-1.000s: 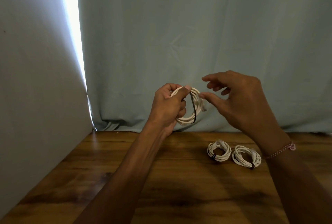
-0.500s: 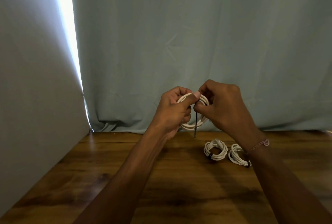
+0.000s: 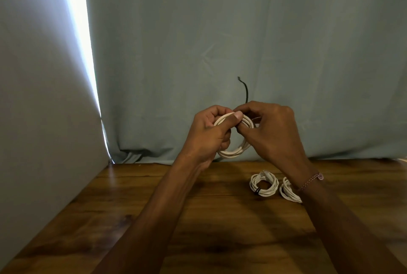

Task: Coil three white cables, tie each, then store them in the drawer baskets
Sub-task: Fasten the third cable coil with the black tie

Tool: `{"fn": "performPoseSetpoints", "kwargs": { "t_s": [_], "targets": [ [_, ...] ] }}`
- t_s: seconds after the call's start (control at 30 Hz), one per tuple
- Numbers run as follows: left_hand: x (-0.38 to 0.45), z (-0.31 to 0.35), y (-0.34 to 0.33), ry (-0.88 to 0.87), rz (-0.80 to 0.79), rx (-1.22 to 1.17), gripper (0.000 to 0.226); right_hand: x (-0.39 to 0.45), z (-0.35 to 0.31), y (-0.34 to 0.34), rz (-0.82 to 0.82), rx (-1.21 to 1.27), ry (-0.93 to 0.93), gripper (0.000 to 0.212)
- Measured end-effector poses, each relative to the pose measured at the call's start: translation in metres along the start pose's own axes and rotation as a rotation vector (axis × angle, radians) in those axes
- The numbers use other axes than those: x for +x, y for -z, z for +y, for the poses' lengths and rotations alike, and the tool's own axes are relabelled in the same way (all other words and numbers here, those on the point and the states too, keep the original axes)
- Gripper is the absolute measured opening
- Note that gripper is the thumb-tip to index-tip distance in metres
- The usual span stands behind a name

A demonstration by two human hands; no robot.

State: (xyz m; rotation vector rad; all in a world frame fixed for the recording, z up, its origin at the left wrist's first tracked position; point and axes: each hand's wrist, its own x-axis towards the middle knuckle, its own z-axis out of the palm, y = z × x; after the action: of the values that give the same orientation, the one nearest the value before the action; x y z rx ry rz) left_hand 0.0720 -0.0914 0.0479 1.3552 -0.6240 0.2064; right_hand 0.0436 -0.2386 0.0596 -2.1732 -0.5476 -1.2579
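We hold the third white coil [image 3: 234, 152] up above the counter [image 3: 136, 203], in front of the curtain [image 3: 220, 31]. Our left hand [image 3: 209, 135] grips it, fingers [image 3: 217, 112] curled through the loop and the thumb pressed across the strands at the top. Just to the right of that thumb, our right hand [image 3: 273, 128] pinches the black tie [image 3: 245, 90] against the coil, its fingers closed narrow on it; the tie's free end stands up above both hands.

Below and to the right of the fingers, well apart from them, two finished coils lie side by side on the counter. The nearer tied coil [image 3: 263, 183] shows a dark band around its strands; the second coil [image 3: 289, 192] is partly hidden behind our right wrist, so we cannot see its tie here.

We judge the task well past halfway: all three cables look coiled, at least one is plainly tied, and the third is being tied now. Left to do are finishing this tie and storing all three. No drawer or baskets are in view.
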Motion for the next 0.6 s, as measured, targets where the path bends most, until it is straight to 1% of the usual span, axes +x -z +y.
{"fn": "performPoseSetpoints", "kwargs": {
  "t_s": [0.1, 0.17, 0.2, 0.3, 0.4, 0.5, 0.53, 0.6],
  "targets": [
    [0.0, -0.001, -0.001, -0.01, 0.02, 0.011, 0.027, 0.004, 0.001, 0.013, -0.151, 0.124, -0.08, 0.031],
    [0.002, -0.003, 0.0, -0.012, 0.037, 0.016, 0.03, 0.006, 0.001, 0.022, -0.225, 0.266, -0.137, 0.032],
    [0.002, -0.004, 0.001, -0.009, 0.037, 0.015, 0.032, 0.007, 0.0, 0.024, -0.231, 0.308, -0.152, 0.03],
    [0.002, -0.005, 0.001, -0.003, 0.024, -0.005, 0.031, 0.008, -0.001, 0.025, -0.164, 0.313, -0.166, 0.023],
    [0.001, -0.006, -0.002, 0.002, 0.021, -0.013, 0.031, 0.007, -0.003, 0.02, -0.025, 0.334, -0.186, 0.016],
    [0.001, -0.008, -0.002, 0.012, 0.009, -0.018, 0.019, 0.006, -0.003, 0.017, 0.073, 0.357, -0.197, 0.035],
    [0.001, -0.008, -0.002, 0.011, 0.004, -0.021, 0.016, 0.006, -0.003, 0.016, 0.097, 0.348, -0.185, 0.036],
    [0.001, -0.008, -0.004, 0.007, -0.004, -0.027, 0.013, 0.006, -0.001, 0.016, 0.141, 0.294, -0.124, 0.025]
  ]
}}
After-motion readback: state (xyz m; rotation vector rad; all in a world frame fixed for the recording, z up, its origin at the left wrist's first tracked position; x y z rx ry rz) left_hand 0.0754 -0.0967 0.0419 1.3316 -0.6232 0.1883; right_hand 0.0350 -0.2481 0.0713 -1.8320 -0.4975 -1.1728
